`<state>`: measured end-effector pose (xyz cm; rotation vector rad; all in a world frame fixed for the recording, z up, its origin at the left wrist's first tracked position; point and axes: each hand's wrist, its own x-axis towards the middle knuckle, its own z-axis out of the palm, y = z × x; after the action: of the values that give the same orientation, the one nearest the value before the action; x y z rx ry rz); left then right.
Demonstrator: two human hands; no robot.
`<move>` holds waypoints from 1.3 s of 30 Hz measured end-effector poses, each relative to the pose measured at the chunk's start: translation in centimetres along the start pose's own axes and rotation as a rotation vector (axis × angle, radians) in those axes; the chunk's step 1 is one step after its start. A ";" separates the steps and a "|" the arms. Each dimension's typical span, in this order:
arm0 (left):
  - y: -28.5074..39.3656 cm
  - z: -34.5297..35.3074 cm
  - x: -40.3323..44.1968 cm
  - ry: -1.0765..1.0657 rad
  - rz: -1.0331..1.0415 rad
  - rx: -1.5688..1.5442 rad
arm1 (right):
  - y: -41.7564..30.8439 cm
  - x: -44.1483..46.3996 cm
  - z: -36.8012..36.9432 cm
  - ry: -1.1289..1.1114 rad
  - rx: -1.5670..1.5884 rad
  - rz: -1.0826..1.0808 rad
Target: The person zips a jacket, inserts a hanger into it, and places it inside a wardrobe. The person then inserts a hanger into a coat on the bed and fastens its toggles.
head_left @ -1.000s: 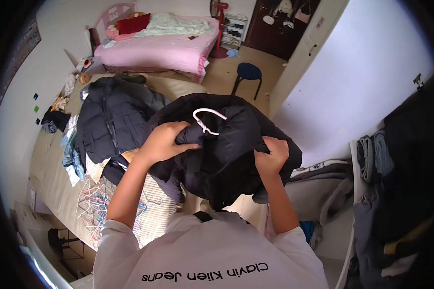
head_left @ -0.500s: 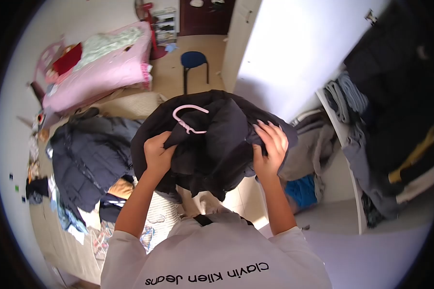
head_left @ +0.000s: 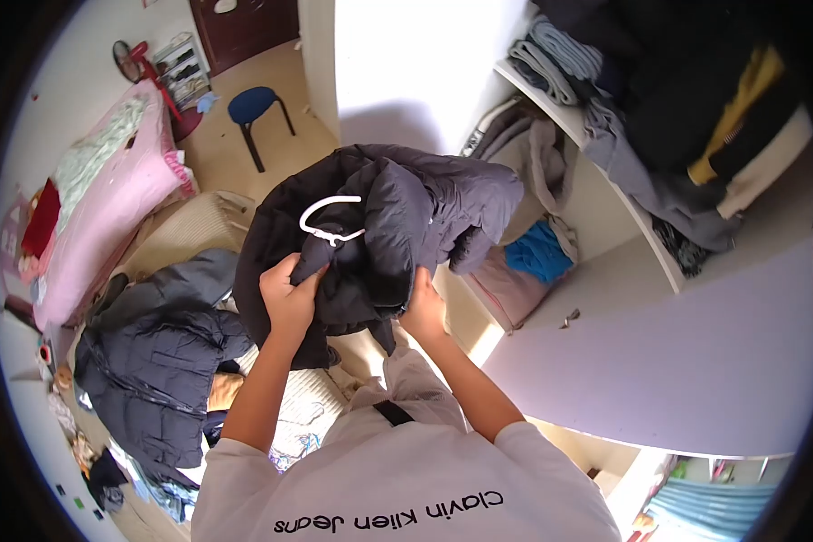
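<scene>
A black puffer jacket point(head_left: 397, 217) is held up in front of my body, with the hook of a white hanger point(head_left: 321, 226) sticking out at its collar. My left hand point(head_left: 289, 294) is closed on the jacket's left edge, just below the hook. On the other side, my right hand point(head_left: 425, 307) grips the jacket's lower right edge, its fingers partly hidden by the fabric. The hanger's body is hidden inside the jacket.
Another dark puffer jacket point(head_left: 149, 361) lies on the bed at the left with other clothes. Open wardrobe shelves point(head_left: 619, 194) at the right hold folded clothes and a blue cloth point(head_left: 540, 253). Behind stand a blue stool point(head_left: 251, 105) and a pink bed point(head_left: 117, 212).
The view has turned toward the wardrobe. My right hand has moved inward and down along the jacket, and its fingers, spread over the fabric before, are now closed. The jacket's right part hangs outward.
</scene>
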<state>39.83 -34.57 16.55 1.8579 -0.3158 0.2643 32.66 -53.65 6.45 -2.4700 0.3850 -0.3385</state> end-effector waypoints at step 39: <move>4.0 36.9 -2.9 -0.340 -0.869 -0.583 | 16.2 -3.5 -20.4 0.480 0.735 0.287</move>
<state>36.55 -70.65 8.03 1.2962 0.1931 -0.6783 19.65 -75.74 12.04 -1.5778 0.6627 -0.7920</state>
